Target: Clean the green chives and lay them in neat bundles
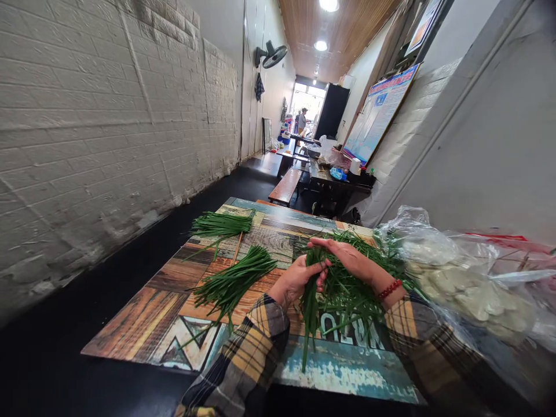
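Observation:
My left hand [296, 279] is closed round a bunch of garlic chives [309, 315], whose long green leaves hang down toward the table's near edge. Stretched out flat, my right hand [345, 256] has its palm against the top end of that bunch; a red bead bracelet circles the wrist. A loose, tangled pile of chives [351, 298] spreads beneath and beside my right forearm. To the left lie two neat bundles, a nearer one [237, 277] and a farther one [223, 223], both with their cut ends aligned to the right.
The patchwork-patterned table [160, 307] carries all the chives. Clear plastic bags [469, 278] with pale, flat contents crowd its right side. Beyond are a wooden bench [286, 185], a cluttered dark table [324, 174] and people near the bright doorway. A white brick wall [108, 127] runs along the left.

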`<state>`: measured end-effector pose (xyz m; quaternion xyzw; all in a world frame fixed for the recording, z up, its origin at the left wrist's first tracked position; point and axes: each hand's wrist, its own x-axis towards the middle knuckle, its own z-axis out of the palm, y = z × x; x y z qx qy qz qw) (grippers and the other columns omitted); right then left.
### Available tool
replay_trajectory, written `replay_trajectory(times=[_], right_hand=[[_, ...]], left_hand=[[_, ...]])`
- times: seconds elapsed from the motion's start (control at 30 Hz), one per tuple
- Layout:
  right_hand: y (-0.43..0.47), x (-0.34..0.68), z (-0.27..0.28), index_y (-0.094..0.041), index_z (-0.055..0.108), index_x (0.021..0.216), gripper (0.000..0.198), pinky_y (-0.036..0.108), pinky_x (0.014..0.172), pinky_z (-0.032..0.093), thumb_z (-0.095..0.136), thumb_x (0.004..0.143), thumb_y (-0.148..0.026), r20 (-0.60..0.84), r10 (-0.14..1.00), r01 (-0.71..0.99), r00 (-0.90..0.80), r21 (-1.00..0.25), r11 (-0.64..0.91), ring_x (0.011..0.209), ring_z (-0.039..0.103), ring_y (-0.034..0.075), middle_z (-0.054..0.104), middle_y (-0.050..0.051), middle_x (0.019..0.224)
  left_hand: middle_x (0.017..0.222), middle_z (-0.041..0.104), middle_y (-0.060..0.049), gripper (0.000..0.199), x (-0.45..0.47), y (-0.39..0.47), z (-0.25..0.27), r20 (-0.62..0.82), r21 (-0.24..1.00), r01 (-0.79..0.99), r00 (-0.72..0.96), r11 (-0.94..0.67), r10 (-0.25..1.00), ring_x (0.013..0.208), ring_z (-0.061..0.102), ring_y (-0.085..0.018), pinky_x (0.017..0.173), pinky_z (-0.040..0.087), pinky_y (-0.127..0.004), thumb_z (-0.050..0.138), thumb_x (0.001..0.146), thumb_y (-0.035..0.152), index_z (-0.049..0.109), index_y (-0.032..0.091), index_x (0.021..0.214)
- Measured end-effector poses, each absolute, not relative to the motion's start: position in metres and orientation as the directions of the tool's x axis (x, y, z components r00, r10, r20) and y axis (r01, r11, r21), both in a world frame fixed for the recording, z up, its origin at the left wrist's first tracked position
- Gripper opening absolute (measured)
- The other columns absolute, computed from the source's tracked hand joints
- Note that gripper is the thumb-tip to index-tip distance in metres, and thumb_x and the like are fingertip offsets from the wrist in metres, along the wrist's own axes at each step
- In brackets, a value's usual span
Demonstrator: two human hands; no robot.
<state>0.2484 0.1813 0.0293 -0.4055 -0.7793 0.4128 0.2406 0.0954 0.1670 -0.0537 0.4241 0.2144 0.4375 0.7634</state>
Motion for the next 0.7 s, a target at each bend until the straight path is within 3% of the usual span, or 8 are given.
replay_trajectory(times=[0.2, 0.3, 0.37, 0.5, 0.57, 0.7], right_hand=[[0.187, 0.26, 0.029, -0.024, 0.053, 0.129, 0.047, 0.039, 0.098, 0.046, 0.024, 0.097, -0.042, 0.148, 0.901, 0.448, -0.407, -0.828, 0.339, 0.113, 0.059, 0.019, 0.061, 0.008, 0.127], [0.185, 0.259, 0.027, -0.024, 0.05, 0.132, 0.043, 0.037, 0.096, 0.046, 0.039, 0.093, -0.038, 0.164, 0.884, 0.496, -0.439, -0.776, 0.39, 0.109, 0.06, 0.018, 0.059, 0.007, 0.129], [0.182, 0.256, 0.025, -0.023, 0.048, 0.134, 0.046, 0.034, 0.089, 0.049, 0.043, 0.09, -0.035, 0.133, 0.861, 0.502, -0.491, -0.764, 0.405, 0.095, 0.063, 0.016, 0.061, 0.007, 0.125], [0.181, 0.259, 0.021, -0.016, 0.065, 0.109, 0.036, 0.028, 0.071, 0.049, 0.047, 0.086, -0.037, 0.071, 0.852, 0.566, -0.519, -0.718, 0.405, 0.068, 0.06, 0.014, 0.069, 0.002, 0.079], [0.186, 0.268, 0.02, -0.016, 0.07, 0.094, 0.035, 0.027, 0.068, 0.046, 0.047, 0.085, -0.04, 0.147, 0.905, 0.621, -0.4, -0.683, 0.385, 0.067, 0.058, 0.015, 0.065, 0.001, 0.067], [0.198, 0.299, 0.022, -0.015, 0.07, 0.094, 0.041, 0.027, 0.06, 0.043, 0.045, 0.084, -0.046, 0.29, 0.953, 0.68, -0.089, -0.682, 0.27, 0.062, 0.056, 0.016, 0.064, 0.002, 0.065]], left_hand=[[0.058, 0.049, 0.004, 0.038, 0.095, 0.167, -0.054, 0.088, 0.841, -0.492, 0.533, 0.224, 0.842, 0.043, 0.04, -0.004, 0.041, 0.034, -0.019, 0.071, 0.072, 0.045, 0.064, 0.012, 0.09], [0.051, 0.043, 0.006, 0.038, 0.094, 0.165, -0.051, 0.104, 0.849, -0.478, 0.567, 0.224, 0.817, 0.039, 0.033, -0.004, 0.038, 0.027, -0.019, 0.069, 0.074, 0.046, 0.064, 0.011, 0.088], [0.049, 0.04, 0.007, 0.038, 0.093, 0.163, -0.049, 0.102, 0.855, -0.462, 0.595, 0.236, 0.797, 0.038, 0.03, -0.003, 0.038, 0.024, -0.019, 0.069, 0.074, 0.047, 0.063, 0.011, 0.087], [0.048, 0.039, 0.008, 0.039, 0.091, 0.162, -0.047, 0.091, 0.87, -0.433, 0.613, 0.237, 0.785, 0.037, 0.027, -0.003, 0.038, 0.021, -0.019, 0.069, 0.073, 0.048, 0.062, 0.012, 0.085], [0.048, 0.037, 0.008, 0.04, 0.091, 0.163, -0.048, 0.089, 0.876, -0.425, 0.609, 0.229, 0.788, 0.037, 0.027, -0.003, 0.038, 0.021, -0.02, 0.068, 0.074, 0.049, 0.063, 0.011, 0.086], [0.049, 0.038, 0.008, 0.041, 0.091, 0.163, -0.05, 0.099, 0.875, -0.434, 0.595, 0.215, 0.797, 0.039, 0.028, -0.003, 0.039, 0.02, -0.019, 0.067, 0.074, 0.05, 0.063, 0.011, 0.087]])
